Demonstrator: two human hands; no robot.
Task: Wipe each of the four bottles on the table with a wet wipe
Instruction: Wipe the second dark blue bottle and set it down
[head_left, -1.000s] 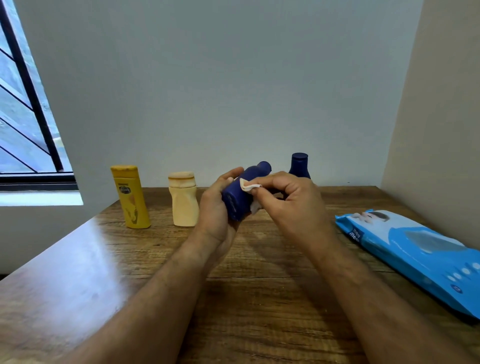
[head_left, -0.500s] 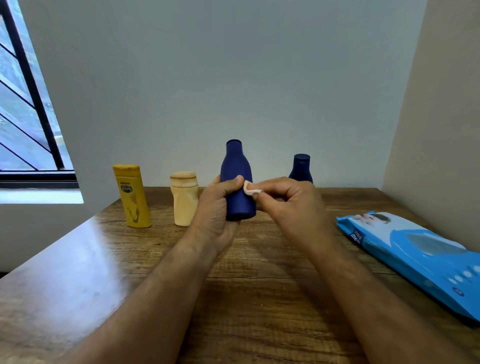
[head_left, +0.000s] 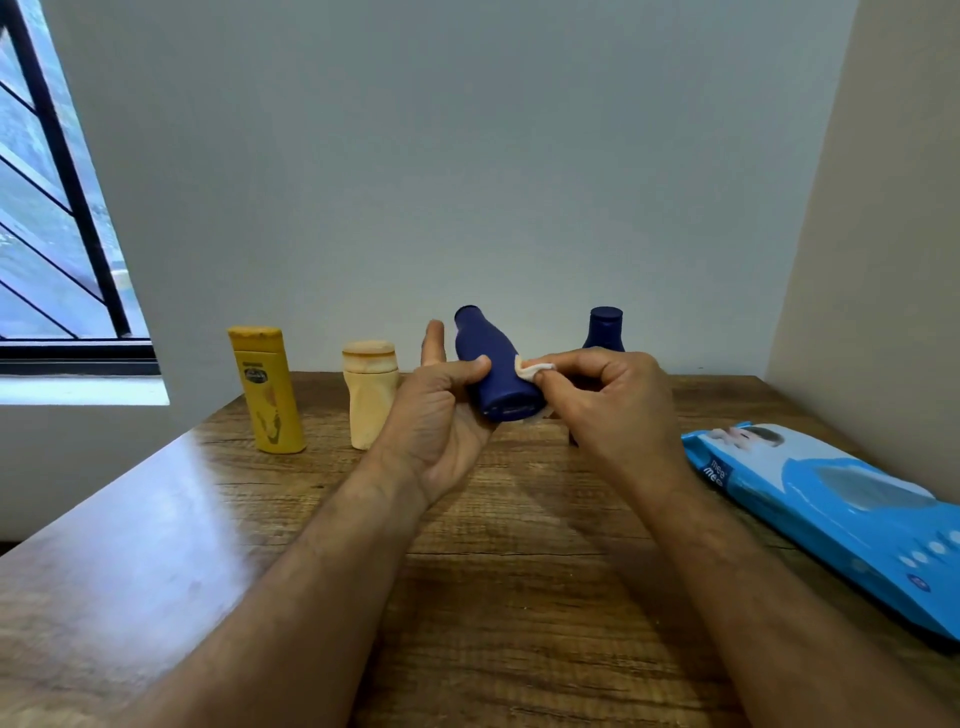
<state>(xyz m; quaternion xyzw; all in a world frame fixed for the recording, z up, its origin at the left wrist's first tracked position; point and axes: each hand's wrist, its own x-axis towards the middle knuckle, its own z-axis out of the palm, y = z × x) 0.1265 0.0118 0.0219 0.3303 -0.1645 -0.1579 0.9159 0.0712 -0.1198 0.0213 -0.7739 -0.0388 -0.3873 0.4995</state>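
My left hand (head_left: 441, 415) holds a dark blue bottle (head_left: 493, 364) above the table, tilted with its cap up and to the left and its base toward me; the thumb lies across its front. My right hand (head_left: 608, 400) pinches a small white wet wipe (head_left: 532, 370) against the bottle's right side. A second dark blue bottle (head_left: 605, 327) stands behind my right hand, mostly hidden. A yellow bottle (head_left: 267, 389) and a cream bottle (head_left: 370, 400) stand upright to the left.
A blue pack of wet wipes (head_left: 831, 514) lies on the wooden table (head_left: 519, 571) at the right, close to the side wall. A window with black bars (head_left: 57, 208) is at the far left. The bottles stand near the back wall.
The blue bottle has gone from lying sideways in my hands to upright, and now tilts back with its base toward me. The wipe stays on its right side.
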